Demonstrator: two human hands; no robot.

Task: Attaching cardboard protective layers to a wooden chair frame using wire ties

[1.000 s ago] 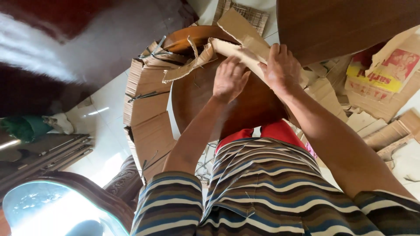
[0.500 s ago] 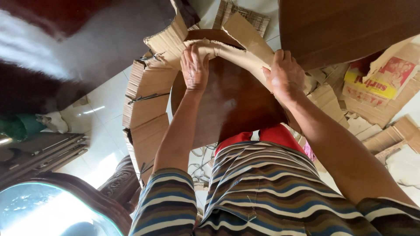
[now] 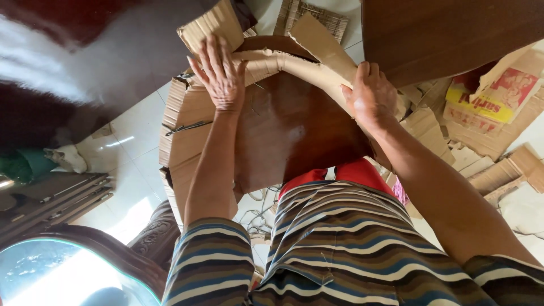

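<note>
A round, dark brown wooden panel [image 3: 294,133] stands in front of me, partly wrapped in torn corrugated cardboard [image 3: 190,116]. My left hand [image 3: 220,73] lies flat with spread fingers on the cardboard strip along the panel's far rim. My right hand [image 3: 371,96] grips the cardboard strip at the panel's right rim, fingers curled over it. My striped shirt and red shorts fill the lower part of the view.
A second brown wooden board [image 3: 453,34] sits at the upper right. Loose cardboard pieces and a yellow and red printed wrapper [image 3: 493,96] lie on the white tiled floor at right. A carved dark wooden frame [image 3: 153,241] with glass is at lower left.
My left hand has moved up and left, from the panel's face to the cardboard at its far rim. The panel tilted closer; more of its brown face shows.
</note>
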